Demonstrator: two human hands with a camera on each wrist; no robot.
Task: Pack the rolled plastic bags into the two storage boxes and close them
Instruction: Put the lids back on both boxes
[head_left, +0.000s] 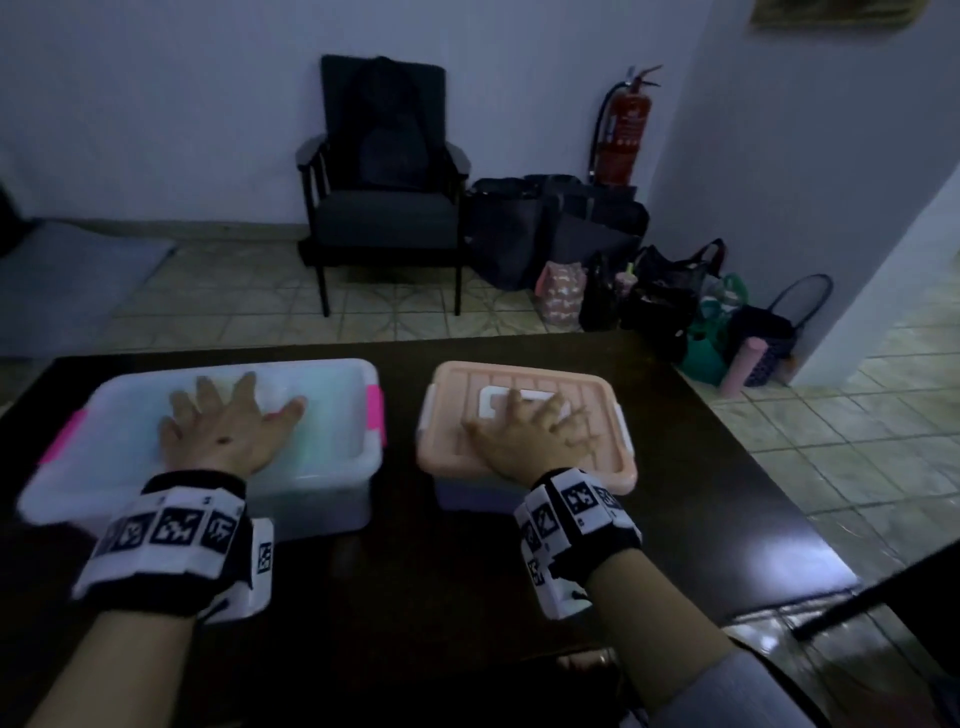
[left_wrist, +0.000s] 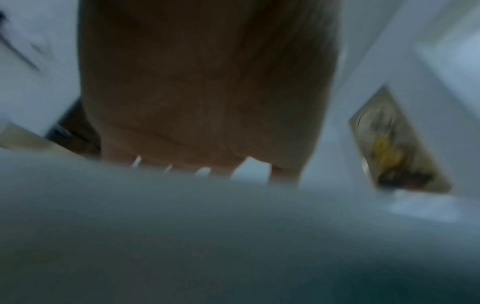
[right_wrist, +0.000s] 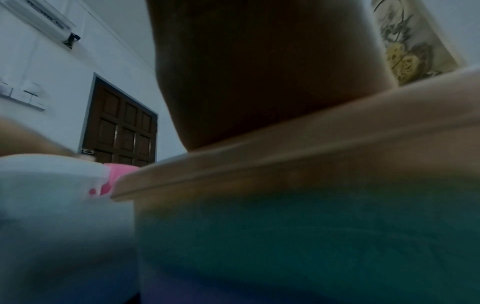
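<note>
Both wrist views are smeared with blur. The left hand (left_wrist: 207, 86) hides its own fingers, the right hand (right_wrist: 272, 72) is a dark mass, and the peach-lidded box (right_wrist: 298, 236) keeps its contents unreadable.

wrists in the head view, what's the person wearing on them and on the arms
Each wrist carries a black band with white tiles printed with black square markers: left band, right band. A white block, probably the camera, hangs beside each. The hands and left forearm are bare; a grey sleeve covers the right arm higher up.
</note>
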